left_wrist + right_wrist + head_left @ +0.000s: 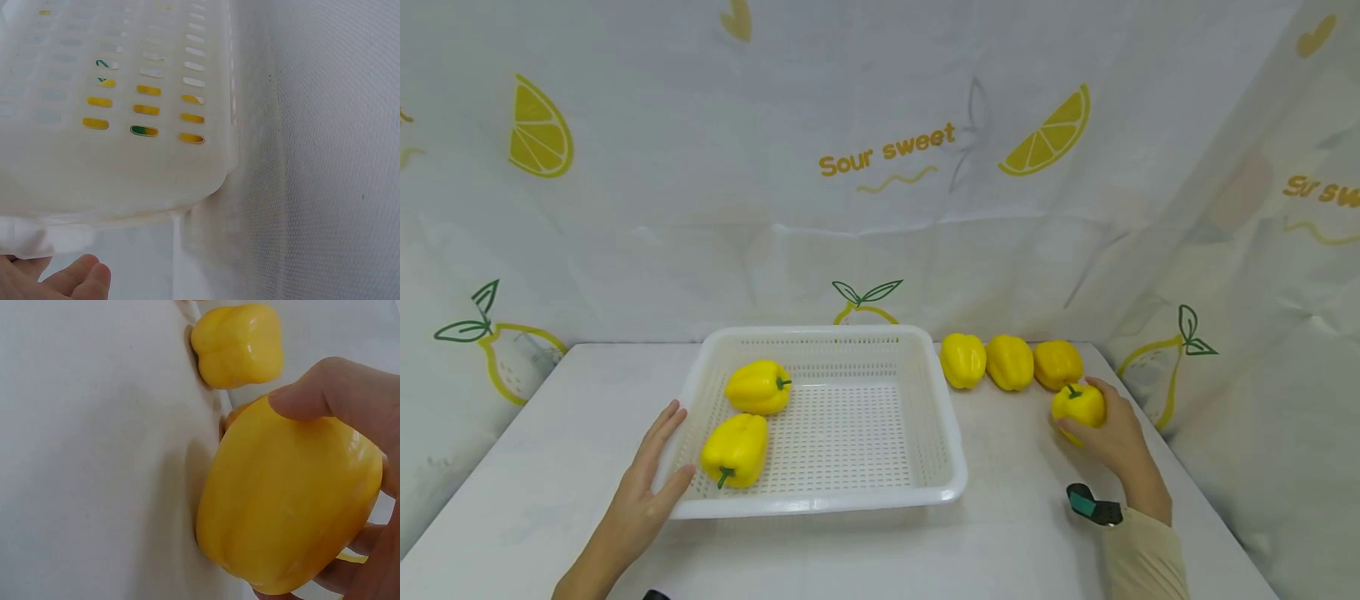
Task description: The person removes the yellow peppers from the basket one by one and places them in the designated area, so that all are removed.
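A yellow bell pepper [1078, 403] with a green stem is in my right hand [1116, 429], at the right of the table. In the right wrist view, the thumb presses one side of this bell pepper [287, 500] and the other fingers lie partly hidden behind it. My left hand [643, 492] is at the left rim of a white perforated plastic basket [820, 503], its fingers extended and its thumb by the near corner. Inside the basket, at its left side, lie two more bell peppers [758, 387], one nearer me. The left wrist view shows left fingers [81, 275] beside the basket's rim.
Three yellow bell peppers [1009, 363] stand in a row right of the basket, along the table's back edge. The table [1000, 533] is white. Behind it hangs a pale lemon-print curtain [700, 250], which also covers the sides.
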Available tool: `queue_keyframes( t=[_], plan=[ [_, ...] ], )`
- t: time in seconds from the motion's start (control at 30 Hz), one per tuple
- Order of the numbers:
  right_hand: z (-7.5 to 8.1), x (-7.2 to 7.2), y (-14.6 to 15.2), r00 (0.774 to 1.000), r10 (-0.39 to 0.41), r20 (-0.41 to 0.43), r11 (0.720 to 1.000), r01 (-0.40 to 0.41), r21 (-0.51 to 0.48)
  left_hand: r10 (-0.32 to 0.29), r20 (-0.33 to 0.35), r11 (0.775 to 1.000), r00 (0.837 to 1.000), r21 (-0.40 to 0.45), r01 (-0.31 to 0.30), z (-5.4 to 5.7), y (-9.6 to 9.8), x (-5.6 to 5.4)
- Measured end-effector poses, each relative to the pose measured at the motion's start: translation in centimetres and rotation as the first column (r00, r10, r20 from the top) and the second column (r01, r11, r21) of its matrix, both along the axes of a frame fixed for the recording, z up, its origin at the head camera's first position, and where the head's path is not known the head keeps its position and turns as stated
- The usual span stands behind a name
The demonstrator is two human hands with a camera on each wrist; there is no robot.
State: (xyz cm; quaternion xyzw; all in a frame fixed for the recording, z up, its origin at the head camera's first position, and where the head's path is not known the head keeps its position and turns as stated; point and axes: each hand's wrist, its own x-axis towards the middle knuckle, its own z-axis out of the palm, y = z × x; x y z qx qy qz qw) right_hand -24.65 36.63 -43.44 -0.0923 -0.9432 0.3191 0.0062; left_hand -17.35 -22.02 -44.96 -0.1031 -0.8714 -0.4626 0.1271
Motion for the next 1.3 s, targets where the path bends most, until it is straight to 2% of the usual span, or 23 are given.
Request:
queue_keyframes(
  t=[0.37, 0.9, 1.17, 1.3],
  plan=[
    [-0.33, 0.12, 0.52, 0.999, -0.013, -0.043, 1.0, 0.013, 0.008, -0.002, -0.019, 1.0, 1.0, 0.002, 0.002, 0.06, 0.02, 0.0],
    [-0.82, 0.07, 0.67, 0.997, -0.081, 0.004, 0.997, 0.081, 0.011, -0.001, -0.018, 1.0, 1.0, 0.004, 0.001, 0.09, -0.05, 0.07],
    [-0.75, -0.03, 0.29, 0.985, -0.173, 0.018, 0.985, 0.173, -0.013, -0.002, 0.003, 1.0, 1.0, 0.012, 0.002, -0.01, -0.05, -0.02],
    [-0.86, -0.04, 0.16, 0.983, -0.182, 0.004, 0.983, 0.182, -0.022, -0.001, 0.001, 1.0, 1.0, 0.015, 0.001, 0.05, 0.0, -0.02]
  ],
)
